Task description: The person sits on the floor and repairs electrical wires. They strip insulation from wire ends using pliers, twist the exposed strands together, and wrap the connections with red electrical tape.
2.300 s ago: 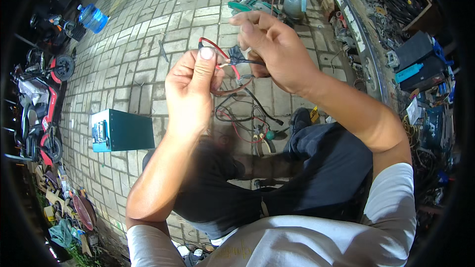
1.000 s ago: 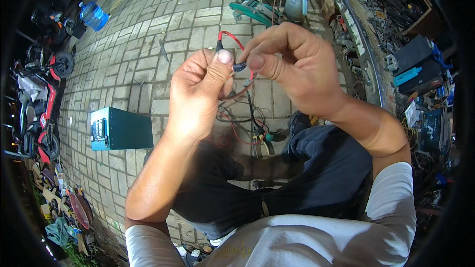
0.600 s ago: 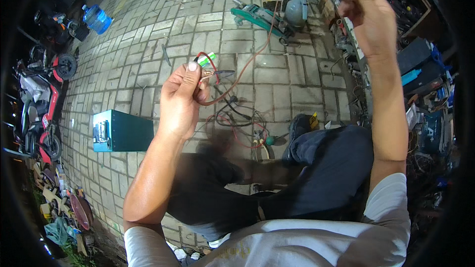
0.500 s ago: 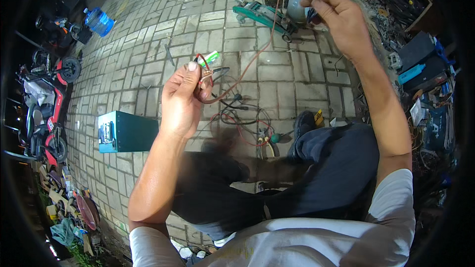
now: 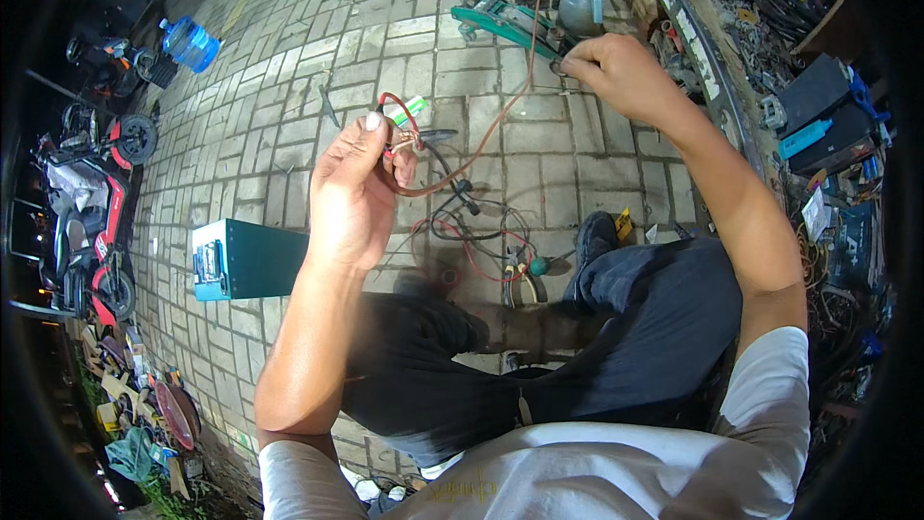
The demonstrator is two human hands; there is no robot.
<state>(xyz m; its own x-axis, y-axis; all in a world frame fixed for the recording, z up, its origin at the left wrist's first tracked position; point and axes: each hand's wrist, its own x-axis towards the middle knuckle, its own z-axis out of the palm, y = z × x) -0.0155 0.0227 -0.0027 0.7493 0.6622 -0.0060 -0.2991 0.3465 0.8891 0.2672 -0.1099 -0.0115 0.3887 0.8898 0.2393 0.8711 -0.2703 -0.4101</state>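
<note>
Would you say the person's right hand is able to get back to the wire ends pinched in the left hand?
Probably yes: the right hand is raised beside the left hand, with only open air and the brown wire between them.

The looped wire (image 5: 402,108) above the left hand (image 5: 351,197) is red, with a green and white tag (image 5: 412,108) beside it. A brown cord (image 5: 491,125) runs to the right hand (image 5: 616,72). Red and black wires (image 5: 476,246) lie on grey paving (image 5: 279,96). The box (image 5: 245,260) is dark green with a teal end. The water jug (image 5: 189,40) is blue, the trousers (image 5: 635,327) are dark, the shirt (image 5: 616,472) is grey
</note>
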